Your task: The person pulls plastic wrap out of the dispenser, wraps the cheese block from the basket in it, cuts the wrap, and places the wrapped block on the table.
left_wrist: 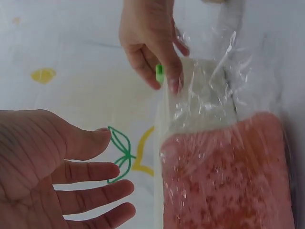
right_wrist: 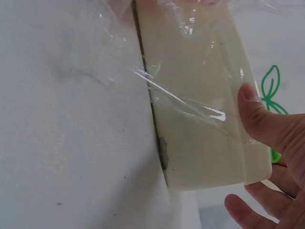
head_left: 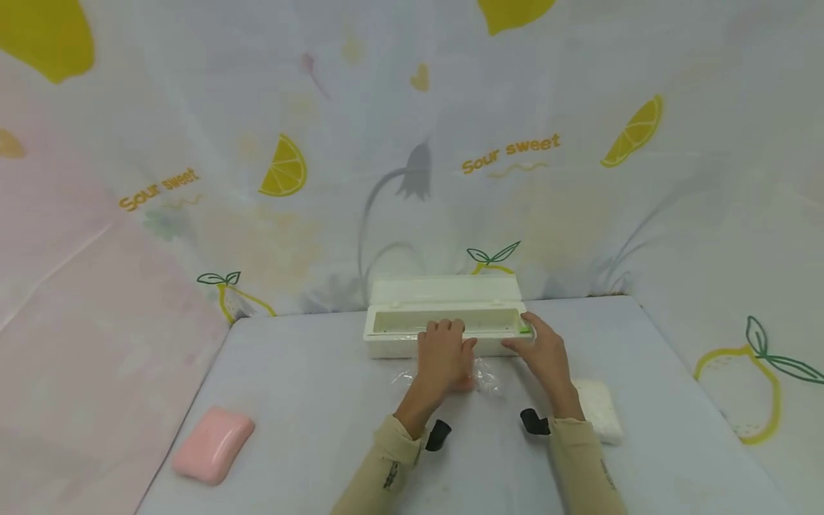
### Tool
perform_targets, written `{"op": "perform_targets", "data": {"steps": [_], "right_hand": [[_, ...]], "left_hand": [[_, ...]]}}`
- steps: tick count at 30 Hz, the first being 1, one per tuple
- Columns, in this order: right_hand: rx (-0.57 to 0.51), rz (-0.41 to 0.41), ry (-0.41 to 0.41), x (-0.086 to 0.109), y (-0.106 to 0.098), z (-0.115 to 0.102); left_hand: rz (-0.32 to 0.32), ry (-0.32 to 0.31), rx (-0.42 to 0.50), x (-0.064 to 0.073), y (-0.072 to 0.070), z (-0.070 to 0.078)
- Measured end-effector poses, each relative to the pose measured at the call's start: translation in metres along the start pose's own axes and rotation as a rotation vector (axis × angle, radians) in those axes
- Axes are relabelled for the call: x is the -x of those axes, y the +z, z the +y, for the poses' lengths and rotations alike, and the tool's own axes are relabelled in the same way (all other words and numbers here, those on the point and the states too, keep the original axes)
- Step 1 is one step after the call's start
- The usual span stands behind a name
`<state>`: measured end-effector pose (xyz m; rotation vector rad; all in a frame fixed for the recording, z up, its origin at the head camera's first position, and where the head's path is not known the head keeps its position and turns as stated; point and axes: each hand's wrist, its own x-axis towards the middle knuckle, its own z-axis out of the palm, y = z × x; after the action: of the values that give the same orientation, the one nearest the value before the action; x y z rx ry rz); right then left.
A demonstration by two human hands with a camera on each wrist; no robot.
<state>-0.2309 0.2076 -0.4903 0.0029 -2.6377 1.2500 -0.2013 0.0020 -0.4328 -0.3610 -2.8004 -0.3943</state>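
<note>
The white hinged-lid box point(head_left: 391, 348) stood lid-up at the middle of the table's point(head_left: 302, 415) far edge; it looked light and stiff, best held by its short ends. Before it, the film-wrapped pink packet point(left_wrist: 224, 181) seemed soft, its wrapping slippery. The left hand point(head_left: 440, 357) spread loosely beside it, holding nothing; the right hand point(head_left: 547, 357) gripped the box's right end, near the green tab point(left_wrist: 159, 73).

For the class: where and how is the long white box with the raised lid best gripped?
Probably at the right end of the white box, with the right hand coming from the right, thumb in front and fingers behind: that end looks narrow enough to span. The pink block sits before the middle, and the raised lid looks a poorer hold.
</note>
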Motion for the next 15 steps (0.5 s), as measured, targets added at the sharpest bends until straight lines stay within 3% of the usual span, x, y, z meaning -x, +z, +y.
{"op": "perform_targets", "data": {"steps": [6, 15], "right_hand": [[0.028, 0.133, -0.054, -0.003, 0.011, 0.016], [0.067, 0.195, -0.104, -0.004, 0.013, 0.02]], "left_hand": [[-0.022, 0.09, 0.048, -0.021, 0.019, 0.025], [-0.049, 0.134, 0.085, -0.045, 0.053, 0.045]]}}
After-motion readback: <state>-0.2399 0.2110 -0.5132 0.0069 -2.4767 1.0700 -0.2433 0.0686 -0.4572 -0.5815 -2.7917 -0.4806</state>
